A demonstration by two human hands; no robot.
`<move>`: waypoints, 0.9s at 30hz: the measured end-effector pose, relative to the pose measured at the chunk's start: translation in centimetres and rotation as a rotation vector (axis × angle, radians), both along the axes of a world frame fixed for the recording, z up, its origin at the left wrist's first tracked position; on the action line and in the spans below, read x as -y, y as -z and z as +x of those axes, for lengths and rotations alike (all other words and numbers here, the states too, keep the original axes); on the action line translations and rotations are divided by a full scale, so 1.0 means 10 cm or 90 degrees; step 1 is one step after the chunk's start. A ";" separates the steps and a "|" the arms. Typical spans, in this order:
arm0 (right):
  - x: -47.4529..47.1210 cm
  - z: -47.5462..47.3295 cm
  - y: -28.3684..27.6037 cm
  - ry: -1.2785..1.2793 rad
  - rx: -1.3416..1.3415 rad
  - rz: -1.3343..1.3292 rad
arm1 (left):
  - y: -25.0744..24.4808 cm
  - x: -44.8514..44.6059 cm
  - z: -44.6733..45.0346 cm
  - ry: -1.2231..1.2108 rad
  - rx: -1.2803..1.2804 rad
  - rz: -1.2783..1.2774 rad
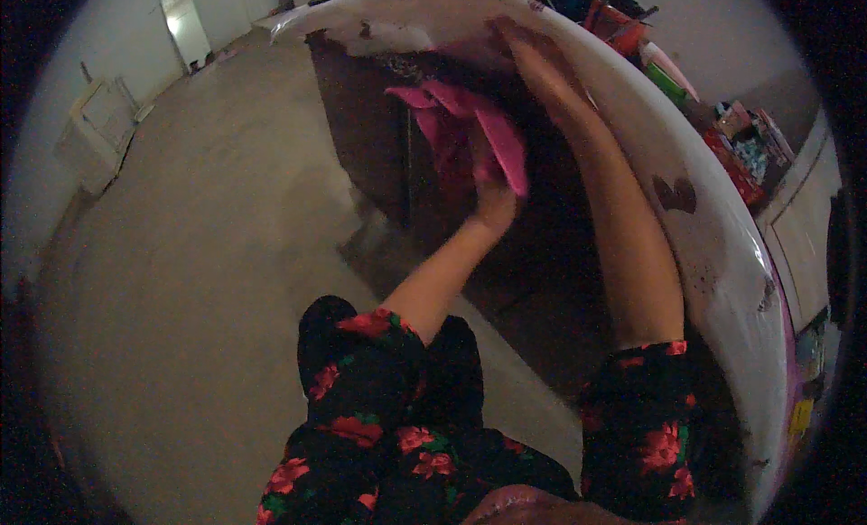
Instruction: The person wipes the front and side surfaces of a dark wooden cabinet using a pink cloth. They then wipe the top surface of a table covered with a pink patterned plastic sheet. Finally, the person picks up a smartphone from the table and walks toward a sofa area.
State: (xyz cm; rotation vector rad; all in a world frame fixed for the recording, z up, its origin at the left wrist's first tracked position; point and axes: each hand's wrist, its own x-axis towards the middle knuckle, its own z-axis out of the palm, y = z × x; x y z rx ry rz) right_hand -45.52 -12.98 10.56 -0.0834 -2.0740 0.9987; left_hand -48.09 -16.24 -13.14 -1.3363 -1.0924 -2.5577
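Observation:
A bright pink cloth (504, 142) hangs from my left hand (498, 203), whose fingers are partly hidden in its folds. The cloth is in front of the dark side (366, 125) of what looks like a bed base. My right hand (518, 41) reaches up and lies against the pale, plastic-covered mattress (711, 254), close to its lower edge. Shadow and blur obscure its fingers, so I cannot tell if they grip that edge. Dark patches and a heart-shaped mark show on the mattress cover.
Grey floor (203, 254) spreads to the left. A pale box-like object (101, 132) and a tall mirror-like panel (184, 27) stand by the wall. Beyond the mattress are a red container (616, 24), a red box of mixed items (738, 159) and a pale cabinet (799, 234).

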 end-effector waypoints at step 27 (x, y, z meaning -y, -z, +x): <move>0.01 -0.02 -0.07 0.066 0.009 0.162 | 0.18 -0.15 -0.01 -0.096 -0.046 -0.198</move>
